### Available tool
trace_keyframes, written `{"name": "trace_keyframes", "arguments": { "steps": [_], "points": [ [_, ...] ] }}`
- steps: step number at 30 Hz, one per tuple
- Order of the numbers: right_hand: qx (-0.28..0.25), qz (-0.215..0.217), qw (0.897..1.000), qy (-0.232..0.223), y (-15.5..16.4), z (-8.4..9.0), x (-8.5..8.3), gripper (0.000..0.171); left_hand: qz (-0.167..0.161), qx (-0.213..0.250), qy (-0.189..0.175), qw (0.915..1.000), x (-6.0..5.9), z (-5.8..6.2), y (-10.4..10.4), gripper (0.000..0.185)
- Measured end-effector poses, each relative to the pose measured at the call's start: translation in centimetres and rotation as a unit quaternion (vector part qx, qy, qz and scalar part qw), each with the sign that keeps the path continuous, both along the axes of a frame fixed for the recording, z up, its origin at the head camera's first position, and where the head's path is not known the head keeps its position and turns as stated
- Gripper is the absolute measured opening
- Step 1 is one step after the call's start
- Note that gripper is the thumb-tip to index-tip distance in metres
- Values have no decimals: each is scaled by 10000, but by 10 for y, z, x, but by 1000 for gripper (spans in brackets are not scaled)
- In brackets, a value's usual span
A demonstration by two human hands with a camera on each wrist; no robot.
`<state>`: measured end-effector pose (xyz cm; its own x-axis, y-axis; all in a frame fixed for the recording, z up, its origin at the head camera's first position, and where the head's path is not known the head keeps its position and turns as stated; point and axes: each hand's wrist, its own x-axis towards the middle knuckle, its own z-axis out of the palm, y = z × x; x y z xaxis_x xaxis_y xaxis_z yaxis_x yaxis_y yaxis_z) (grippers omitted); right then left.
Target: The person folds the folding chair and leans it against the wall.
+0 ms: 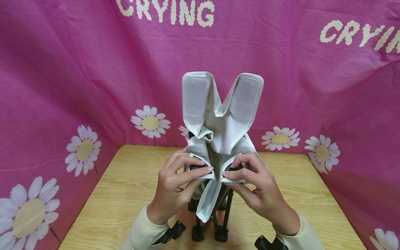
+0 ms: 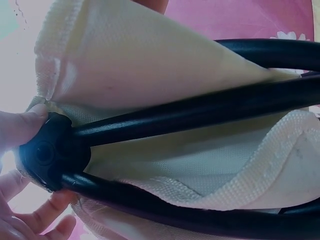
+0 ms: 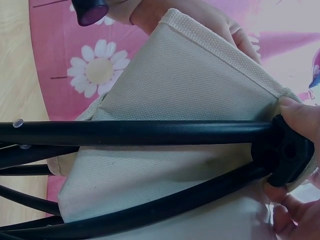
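standing on the light wooden desk [image 1: 131,187]: small folding chair with black metal frame and off-white canvas seat [image 1: 218,135]. left hand [image 1: 175,189] and right hand [image 1: 259,189] pinching the front corner hubs — could tip forward or pinch fingers if the legs scissor shut.

Small folding chair [image 1: 215,152], white fabric seat on black frame, folded narrow, upright on bench [image 1: 125,194], corners gripped.
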<state>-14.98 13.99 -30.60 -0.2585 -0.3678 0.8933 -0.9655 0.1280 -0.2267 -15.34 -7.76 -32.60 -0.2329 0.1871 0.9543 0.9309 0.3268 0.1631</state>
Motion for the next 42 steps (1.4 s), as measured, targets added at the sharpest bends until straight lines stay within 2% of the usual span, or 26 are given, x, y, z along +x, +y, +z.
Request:
{"name": "trace_keyframes", "arguments": {
  "steps": [9,27,37,42],
  "points": [
    [30,-65,10000,14,1,-5,-4,17,-39,27,132,9999,-2,1,4,13],
    [76,-100,9999,61,2,-7,-7,18,52,-52,-21,10000,0,1,7,14],
    [70,-137,9999,57,1,-6,-8,18,132,14,19,9999,-2,1,12,16],
    [88,-118,9998,106,0,-7,-10,18,142,66,-78,9998,-2,-2,13,14]
  ]
}}
